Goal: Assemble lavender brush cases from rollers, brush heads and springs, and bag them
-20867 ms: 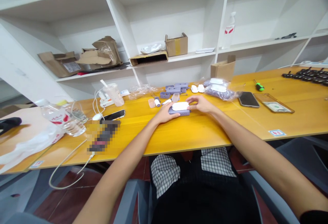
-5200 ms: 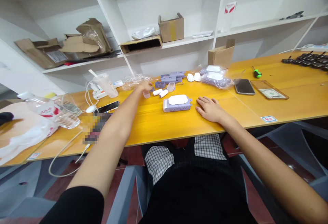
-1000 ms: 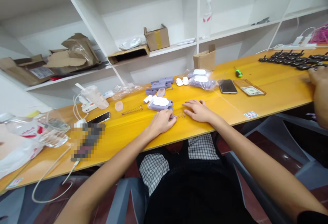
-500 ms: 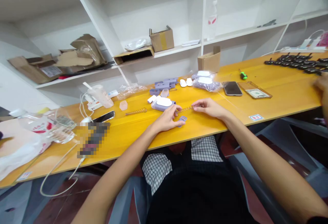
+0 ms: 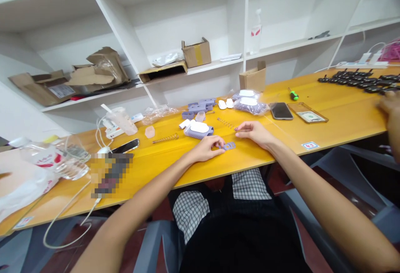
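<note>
My right hand (image 5: pixel 254 134) pinches one end of a thin copper-coloured coil spring (image 5: pixel 226 123), whose free end points away to the upper left. To its left, my left hand (image 5: pixel 208 148) has thumb and fingertips closed on a small flat purple piece with cut-outs (image 5: pixel 230 145). Just beyond that hand lies a purple casing with a white oval top (image 5: pixel 199 128). Another coil spring (image 5: pixel 165 138) rests on the table further left, near a small pale pink translucent part (image 5: pixel 150 131).
Purple casings (image 5: pixel 200 106), white caps (image 5: pixel 222 104) and bagged purple items (image 5: pixel 250 105) stand at the back. On the right are a phone (image 5: pixel 281 111), a clear case with a banknote (image 5: pixel 309 115), a green screwdriver (image 5: pixel 293 95) and another person's hand (image 5: pixel 390 106). A water bottle (image 5: pixel 51 156) lies left.
The spring has swung from between my hands to point away from me, held only by my right hand. My left fingers have come to the flat purple piece, which sits slightly further right.
</note>
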`<act>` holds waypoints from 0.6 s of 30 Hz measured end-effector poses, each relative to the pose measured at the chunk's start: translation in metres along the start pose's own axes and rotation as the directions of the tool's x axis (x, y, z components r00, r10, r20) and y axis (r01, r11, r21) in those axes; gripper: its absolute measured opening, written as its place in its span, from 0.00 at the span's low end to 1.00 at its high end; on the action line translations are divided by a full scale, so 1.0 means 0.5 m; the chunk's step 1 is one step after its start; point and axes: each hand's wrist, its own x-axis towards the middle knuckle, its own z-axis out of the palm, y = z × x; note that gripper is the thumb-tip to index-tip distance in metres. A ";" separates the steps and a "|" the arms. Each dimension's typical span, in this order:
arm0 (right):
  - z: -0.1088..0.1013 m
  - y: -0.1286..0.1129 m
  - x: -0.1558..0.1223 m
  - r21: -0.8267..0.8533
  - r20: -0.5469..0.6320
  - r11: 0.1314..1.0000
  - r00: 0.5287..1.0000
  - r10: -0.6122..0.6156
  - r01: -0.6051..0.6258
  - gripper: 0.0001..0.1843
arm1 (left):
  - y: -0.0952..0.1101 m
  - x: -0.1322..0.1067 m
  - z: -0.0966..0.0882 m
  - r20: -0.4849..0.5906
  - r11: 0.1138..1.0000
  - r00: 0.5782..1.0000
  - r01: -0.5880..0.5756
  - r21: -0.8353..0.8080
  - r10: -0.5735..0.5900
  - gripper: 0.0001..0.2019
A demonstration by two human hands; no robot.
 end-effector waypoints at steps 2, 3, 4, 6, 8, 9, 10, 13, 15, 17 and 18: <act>-0.002 0.001 -0.001 -0.025 0.010 1.000 1.000 0.013 -0.013 0.22 | -0.010 0.010 0.007 -0.016 0.999 0.999 -0.038 0.010 0.039 0.06; -0.003 0.001 -0.002 -0.027 0.021 1.000 1.000 0.016 -0.015 0.22 | -0.013 0.017 0.011 -0.020 0.998 0.998 -0.055 0.018 0.055 0.05; -0.004 0.001 -0.002 -0.023 0.034 1.000 0.999 0.008 -0.007 0.21 | -0.016 0.026 0.014 -0.025 0.997 0.997 -0.067 0.028 0.067 0.04; -0.005 0.001 -0.003 -0.003 0.059 1.000 0.998 -0.027 0.027 0.22 | -0.018 0.046 0.022 -0.042 0.996 0.996 -0.077 0.054 0.079 0.03; -0.004 0.002 -0.003 0.018 0.076 0.998 0.996 -0.056 0.054 0.26 | -0.016 0.066 0.032 -0.051 0.991 0.994 -0.088 0.101 0.093 0.03; -0.004 0.003 -0.003 0.025 0.081 0.998 0.995 -0.064 0.063 0.28 | -0.014 0.074 0.037 -0.054 0.987 0.993 -0.100 0.122 0.107 0.03; -0.003 0.004 -0.003 0.028 0.086 0.997 0.994 -0.070 0.068 0.31 | -0.012 0.078 0.041 -0.055 0.984 0.991 -0.114 0.140 0.122 0.03; -0.004 0.010 0.002 -0.006 0.094 0.995 0.991 -0.096 0.097 0.34 | -0.008 0.072 0.046 -0.067 0.977 0.988 -0.123 0.173 0.136 0.04; -0.004 0.014 0.007 -0.052 0.113 0.991 0.986 -0.120 0.126 0.30 | -0.009 0.058 0.044 -0.085 0.977 0.991 -0.082 0.197 0.101 0.05; -0.001 0.017 0.011 -0.098 0.153 0.983 0.979 -0.138 0.154 0.25 | -0.012 0.046 0.040 -0.116 0.975 0.992 -0.013 0.222 0.039 0.07; 0.001 0.017 0.012 -0.111 0.170 0.980 0.974 -0.147 0.167 0.23 | -0.013 0.042 0.037 -0.131 0.973 0.991 0.023 0.230 0.007 0.09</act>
